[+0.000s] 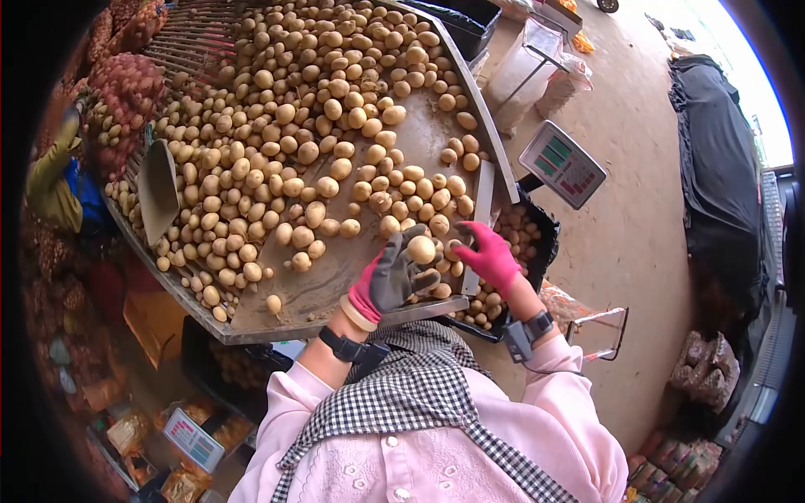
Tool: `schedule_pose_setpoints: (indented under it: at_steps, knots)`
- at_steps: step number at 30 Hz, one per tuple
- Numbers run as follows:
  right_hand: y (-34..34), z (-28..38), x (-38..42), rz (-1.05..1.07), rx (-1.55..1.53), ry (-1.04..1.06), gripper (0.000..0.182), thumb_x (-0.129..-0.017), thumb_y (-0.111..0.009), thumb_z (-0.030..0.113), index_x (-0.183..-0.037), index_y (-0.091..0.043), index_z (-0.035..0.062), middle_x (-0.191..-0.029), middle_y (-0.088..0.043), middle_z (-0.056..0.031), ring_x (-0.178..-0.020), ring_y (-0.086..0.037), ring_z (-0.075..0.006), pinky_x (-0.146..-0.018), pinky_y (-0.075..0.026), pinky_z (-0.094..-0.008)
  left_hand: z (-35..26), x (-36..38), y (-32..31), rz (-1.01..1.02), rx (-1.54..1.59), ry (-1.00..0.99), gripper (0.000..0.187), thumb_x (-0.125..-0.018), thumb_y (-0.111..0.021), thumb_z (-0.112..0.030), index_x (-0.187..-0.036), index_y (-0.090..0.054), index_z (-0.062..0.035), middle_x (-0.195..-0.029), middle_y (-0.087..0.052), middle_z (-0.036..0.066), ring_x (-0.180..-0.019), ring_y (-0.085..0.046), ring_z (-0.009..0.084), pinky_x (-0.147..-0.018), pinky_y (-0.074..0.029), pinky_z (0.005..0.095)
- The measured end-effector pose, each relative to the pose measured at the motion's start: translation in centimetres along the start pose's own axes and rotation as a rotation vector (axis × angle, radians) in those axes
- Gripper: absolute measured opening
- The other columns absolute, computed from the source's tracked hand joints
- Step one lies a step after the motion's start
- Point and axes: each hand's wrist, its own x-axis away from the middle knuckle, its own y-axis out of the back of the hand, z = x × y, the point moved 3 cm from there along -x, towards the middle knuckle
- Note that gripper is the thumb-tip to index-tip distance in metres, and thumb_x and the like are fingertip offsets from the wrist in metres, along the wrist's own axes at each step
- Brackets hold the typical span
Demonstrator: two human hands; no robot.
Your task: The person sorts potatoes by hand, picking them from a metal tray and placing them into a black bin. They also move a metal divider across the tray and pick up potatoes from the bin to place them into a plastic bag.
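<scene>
Potatoes (285, 113) are heaped over a metal sorting table (289, 302). My left hand (398, 272), in a grey and pink glove, is turned palm up at the table's near edge, with a single potato (421, 249) resting at its fingers. Just right of it, my right hand (489, 256), in a pink glove, reaches over the table's corner with its fingers curved towards loose potatoes; whether it touches one is unclear. Below the right hand sits a black-lined crate (545, 243) holding more potatoes.
A digital scale display (562, 163) stands right of the table. Another display (194, 439) is at lower left. A metal scoop (158, 193) lies on the potatoes. Red net sacks (126, 88) and a person's sleeve (50, 180) are at left. White sacks (524, 71) stand at upper right.
</scene>
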Motion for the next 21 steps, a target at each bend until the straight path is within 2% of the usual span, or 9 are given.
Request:
schedule_pose_setpoints:
  at_steps: [2,5,8,9,14,15,16,18,21]
  knots:
    - [-2.6,-1.4,0.1,0.209,0.427,-0.006,0.057,-0.082,-0.072,0.03,-0.132,-0.05,0.0138,-0.127,-0.054,-0.0163,-0.107,-0.061,-0.0392,-0.087,-0.052,-0.0462,0.3,0.2,2.5,0.024,-0.1,-0.064,0.043,-0.099,-0.057,-0.01,-0.14,-0.045,-0.0017,-0.128,-0.059,0.009,-0.108,-0.062,0.0141,-0.086,-0.055,0.0245]
    - [-2.5,-1.0,-0.5,0.219,0.477,-0.102,0.052,-0.084,-0.071,0.032,-0.128,-0.054,0.012,-0.12,-0.059,-0.016,-0.1,-0.064,-0.036,-0.084,-0.053,-0.0442,-0.1,0.5,6.7,0.33,-0.96,-0.328,0.045,-0.097,-0.06,-0.006,-0.138,-0.044,-0.0006,-0.131,-0.059,0.01,-0.113,-0.062,0.0176,-0.098,-0.051,0.0347]
    - [-2.0,-0.8,-0.5,0.2,-0.152,-0.16,0.047,-0.086,-0.07,0.034,-0.124,-0.058,0.0097,-0.111,-0.065,-0.0157,-0.089,-0.066,-0.0326,-0.08,-0.053,-0.0425,-0.1,1.8,5.6,0.388,-1.132,-0.591,0.04,-0.096,-0.061,-0.006,-0.135,-0.05,-0.0021,-0.131,-0.06,0.01,-0.113,-0.062,0.0157,-0.099,-0.05,0.0324]
    - [-1.4,0.5,-0.6,0.176,-0.257,-0.148,0.046,-0.086,-0.069,0.035,-0.123,-0.06,0.0086,-0.107,-0.066,-0.0155,-0.084,-0.066,-0.0312,-0.079,-0.053,-0.0421,-0.2,2.0,3.6,0.276,-0.556,-0.021,0.043,-0.096,-0.063,-0.015,-0.135,-0.05,-0.0051,-0.132,-0.06,0.011,-0.114,-0.063,0.0191,-0.101,-0.049,0.0344]
    - [-4.4,0.4,-3.0,0.038,0.527,-0.063,0.051,-0.088,-0.066,0.035,-0.132,-0.053,0.0117,-0.111,-0.062,-0.0157,-0.094,-0.066,-0.0339,-0.08,-0.053,-0.0438,1.1,1.4,5.0,0.197,-0.582,-0.098,0.052,-0.098,-0.056,-0.043,-0.129,-0.056,-0.0017,-0.129,-0.062,0.014,-0.107,-0.065,0.0259,-0.097,-0.048,0.0415]
    - [-4.5,0.6,-3.1,0.046,0.527,-0.055,0.051,-0.088,-0.066,0.035,-0.132,-0.053,0.0117,-0.111,-0.062,-0.0157,-0.094,-0.066,-0.0339,-0.08,-0.053,-0.0438,1.6,1.2,6.3,0.272,-0.145,0.049,0.058,-0.098,-0.051,-0.05,-0.129,-0.056,-0.0013,-0.13,-0.061,0.015,-0.103,-0.066,0.0278,-0.094,-0.05,0.043]
    - [-4.3,0.6,-3.4,0.028,0.455,-0.051,0.051,-0.088,-0.066,0.034,-0.132,-0.053,0.0118,-0.112,-0.062,-0.016,-0.095,-0.065,-0.0344,-0.081,-0.053,-0.0442,1.8,1.1,7.6,0.343,0.293,0.189,0.065,-0.099,-0.045,-0.056,-0.13,-0.057,-0.0009,-0.13,-0.061,0.015,-0.1,-0.066,0.0297,-0.092,-0.051,0.0444]
    - [-3.6,1.6,-4.0,-0.01,0.312,-0.047,0.051,-0.087,-0.067,0.033,-0.132,-0.053,0.0121,-0.114,-0.062,-0.0165,-0.097,-0.065,-0.0355,-0.083,-0.053,-0.045,0.7,2.0,8.7,0.217,0.32,0.221,0.072,-0.098,-0.037,-0.062,-0.134,-0.054,-0.0019,-0.136,-0.057,0.018,-0.094,-0.066,0.0342,-0.084,-0.055,0.0466]
    - [-3.6,2.9,-3.8,0.352,-0.547,-0.172,0.042,-0.091,-0.067,0.029,-0.128,-0.059,0.0097,-0.103,-0.067,-0.0094,-0.082,-0.065,-0.0159,-0.075,-0.053,-0.0311,-0.3,3.2,8.8,0.15,0.467,0.162,0.071,-0.098,-0.038,-0.061,-0.137,-0.051,-0.003,-0.143,-0.05,0.022,-0.101,-0.065,0.037,-0.08,-0.057,0.0457]
